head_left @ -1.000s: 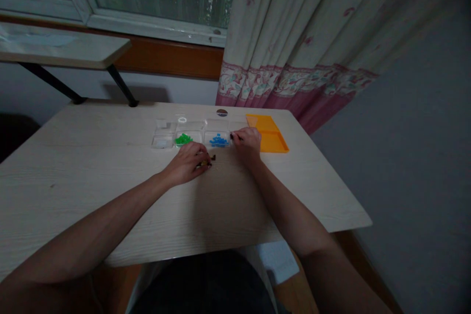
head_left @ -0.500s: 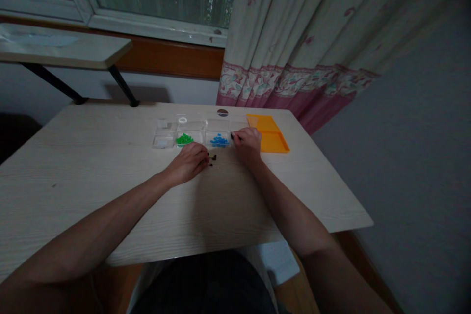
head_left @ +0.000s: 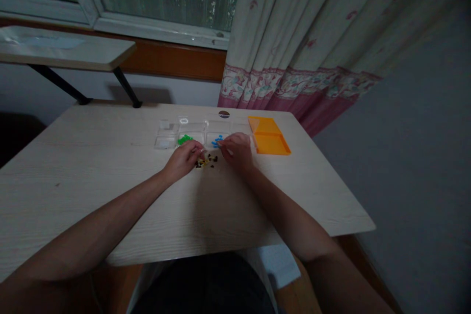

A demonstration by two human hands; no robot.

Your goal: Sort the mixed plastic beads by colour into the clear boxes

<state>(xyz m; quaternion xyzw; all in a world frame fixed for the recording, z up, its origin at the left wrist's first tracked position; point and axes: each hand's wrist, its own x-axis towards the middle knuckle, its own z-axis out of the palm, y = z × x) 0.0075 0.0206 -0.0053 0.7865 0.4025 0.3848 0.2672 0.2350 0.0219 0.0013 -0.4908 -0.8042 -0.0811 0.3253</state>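
My left hand (head_left: 184,158) is at the left of a small pile of black and yellow pieces (head_left: 202,162) on the table. Its thumb and fingers are pinched together; whatever they hold is too small to name. My right hand (head_left: 238,151) reaches over the front right of a clear box with blue pieces (head_left: 215,143), covering part of it. Its fingertips are drawn together, and I cannot make out anything between them. Green pieces (head_left: 184,139) lie in another clear box behind my left hand. A few more dark bits (head_left: 212,158) lie between the hands.
An open orange case (head_left: 273,144) lies right of my right hand. At the left end of the row is a small open clear box (head_left: 165,143). A round dark sticker (head_left: 224,114) is at the table's back edge. A raised shelf (head_left: 91,54) stands at the back left.
My right hand has moved left, from beside the blue pieces to over them; the dark bit at its fingertips no longer shows. My left hand has drawn back slightly left, uncovering the black and yellow pile.
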